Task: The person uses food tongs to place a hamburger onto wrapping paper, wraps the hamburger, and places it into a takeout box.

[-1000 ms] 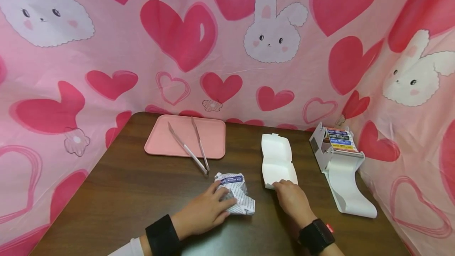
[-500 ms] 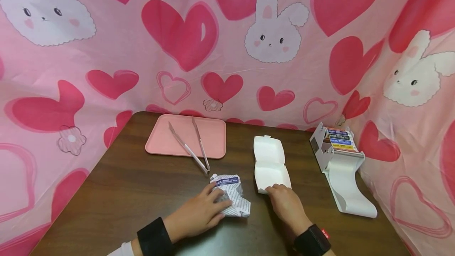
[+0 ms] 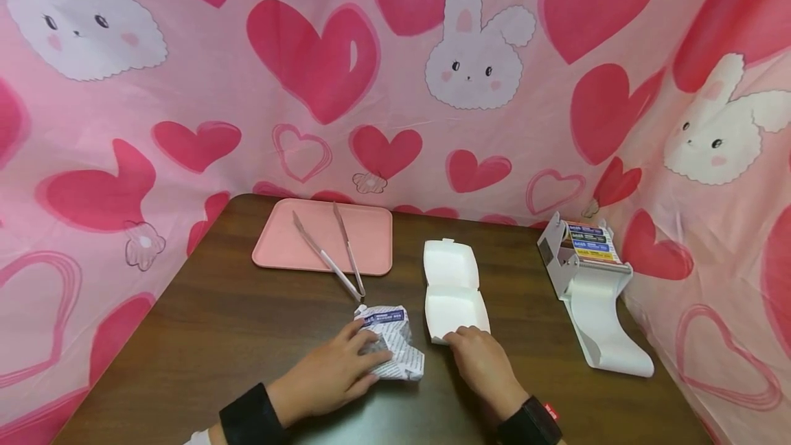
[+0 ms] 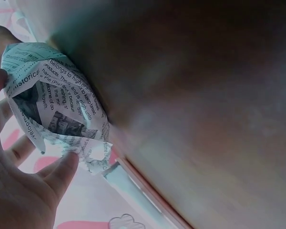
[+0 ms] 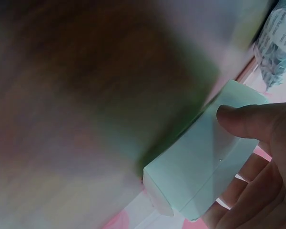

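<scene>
Head view: saw the left hand point(image 3: 330, 369) laid over a paper-wrapped package point(image 3: 403, 352), fingers spread and relaxed, tips on the wrap. Found the package on the brown table point(image 3: 216, 314), just left of an open white box point(image 3: 457, 311), near but apart. Logged the box as lying open on the table, lid folded back on the far side. Saw the right hand point(image 3: 485, 362) pinching the box's near wall. Checked the right wrist view: got the thumb flat on the outer face, other fingers bent behind. Checked the left wrist view: got spread digits around the package, printed text and folds on the wrap; could not tell how firm the touch was. Noted black wristbands point(image 3: 253, 417) on both arms. Spotted a pink tray point(image 3: 278, 246) farther back, metal tongs point(image 3: 334, 266) across its near edge, arms apart, joined end close to the package. Tagged a dispenser point(image 3: 554, 259) at far right, coloured labels on top, white paper point(image 3: 602, 335) trailing onto the table. Marked a pink cloth point(image 3: 395, 88) behind, hearts and rabbits.
</scene>
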The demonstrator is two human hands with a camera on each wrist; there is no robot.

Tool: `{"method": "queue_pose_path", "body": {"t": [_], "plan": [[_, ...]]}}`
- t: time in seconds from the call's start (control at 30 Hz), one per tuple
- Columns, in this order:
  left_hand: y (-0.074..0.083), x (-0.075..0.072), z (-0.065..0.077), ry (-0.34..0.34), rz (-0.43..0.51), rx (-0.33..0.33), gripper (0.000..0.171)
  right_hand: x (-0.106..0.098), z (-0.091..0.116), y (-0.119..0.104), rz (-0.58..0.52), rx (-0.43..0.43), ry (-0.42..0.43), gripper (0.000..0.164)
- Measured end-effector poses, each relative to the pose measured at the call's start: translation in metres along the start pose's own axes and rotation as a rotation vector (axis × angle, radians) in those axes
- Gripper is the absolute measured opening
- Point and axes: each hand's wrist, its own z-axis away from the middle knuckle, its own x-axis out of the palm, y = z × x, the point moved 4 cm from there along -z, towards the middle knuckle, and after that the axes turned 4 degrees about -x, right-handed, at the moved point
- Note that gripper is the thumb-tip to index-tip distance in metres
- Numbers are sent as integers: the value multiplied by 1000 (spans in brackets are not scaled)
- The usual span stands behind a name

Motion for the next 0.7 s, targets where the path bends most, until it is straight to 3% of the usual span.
{"method": "queue_pose_path", "body": {"t": [0.5,0.7], "plan": [[-10,-6,16,-8,24,-21,38,1,-7,-24,10,-97,38,18],[-12,-10,26,27,14,-16,37,3,-10,-33,22,-132,25,15]]}}
